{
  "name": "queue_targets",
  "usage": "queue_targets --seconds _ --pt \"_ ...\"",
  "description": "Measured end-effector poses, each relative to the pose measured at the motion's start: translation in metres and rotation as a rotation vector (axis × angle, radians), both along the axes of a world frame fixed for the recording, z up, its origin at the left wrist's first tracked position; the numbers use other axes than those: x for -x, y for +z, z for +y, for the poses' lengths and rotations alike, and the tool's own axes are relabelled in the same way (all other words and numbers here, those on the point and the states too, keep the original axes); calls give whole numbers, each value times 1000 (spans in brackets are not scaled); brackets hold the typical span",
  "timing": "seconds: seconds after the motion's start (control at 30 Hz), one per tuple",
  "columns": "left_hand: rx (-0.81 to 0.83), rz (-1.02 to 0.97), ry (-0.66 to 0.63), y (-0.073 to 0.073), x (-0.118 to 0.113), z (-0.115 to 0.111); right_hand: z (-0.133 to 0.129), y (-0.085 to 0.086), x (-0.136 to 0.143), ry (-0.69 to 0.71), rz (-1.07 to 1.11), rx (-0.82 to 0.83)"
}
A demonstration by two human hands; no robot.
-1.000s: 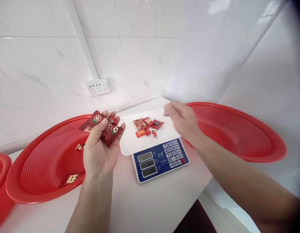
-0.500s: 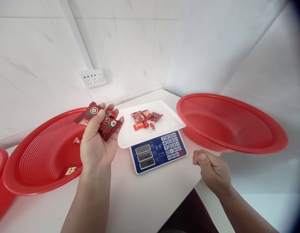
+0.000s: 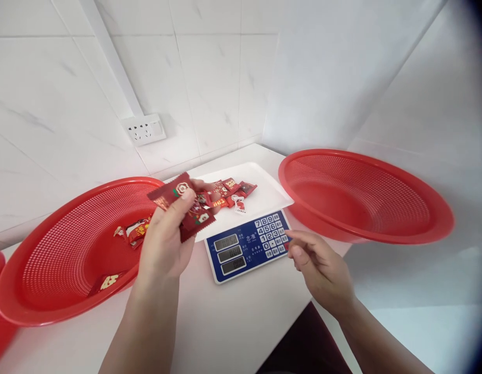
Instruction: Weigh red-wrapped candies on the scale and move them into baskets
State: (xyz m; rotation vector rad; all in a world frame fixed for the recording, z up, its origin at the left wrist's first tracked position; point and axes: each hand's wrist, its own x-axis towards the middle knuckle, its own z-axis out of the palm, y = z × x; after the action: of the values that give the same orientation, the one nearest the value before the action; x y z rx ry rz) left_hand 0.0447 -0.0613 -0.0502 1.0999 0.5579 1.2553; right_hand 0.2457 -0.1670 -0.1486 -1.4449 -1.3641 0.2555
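Note:
My left hand [image 3: 165, 244] is closed around several dark red candy packets [image 3: 197, 221] with white flowers on them, at the near left corner of the white scale tray [image 3: 264, 200]. More red wrapped candies [image 3: 230, 186] and a small white-and-red one [image 3: 239, 204] lie on that tray, partly hidden behind the hand. Below the tray is the scale's blue panel [image 3: 246, 238], with displays and a keypad. Just right of the keypad hovers my right hand [image 3: 324, 272], with nothing visible in it; its index finger is loosely extended, the others half curled and the thumb apart.
On the left a red mesh basket [image 3: 65, 244] holds several wrapped candies [image 3: 137, 228]. Another red basket [image 3: 381, 228] stands right of the scale, and part of a third red container [image 3: 1, 311] shows at the left edge. A socket [image 3: 144, 130] is on the tiled wall behind.
My left hand has moved right toward the tray with its packets. My right hand has come left to the keypad, its fingers loosening from a fist. More candies show in the left basket.

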Motion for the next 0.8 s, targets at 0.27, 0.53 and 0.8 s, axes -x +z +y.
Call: queue_targets --seconds 0.27,0.53,0.8 --pt "-350 522 -385 -13 -21 -28 8 25 32 456 276 150" --pt "-473 631 -337 -14 -27 -25 11 37 36 418 452 217" --pt "-412 659 -209 -10 -19 -21 3 45 32 356 321 172"
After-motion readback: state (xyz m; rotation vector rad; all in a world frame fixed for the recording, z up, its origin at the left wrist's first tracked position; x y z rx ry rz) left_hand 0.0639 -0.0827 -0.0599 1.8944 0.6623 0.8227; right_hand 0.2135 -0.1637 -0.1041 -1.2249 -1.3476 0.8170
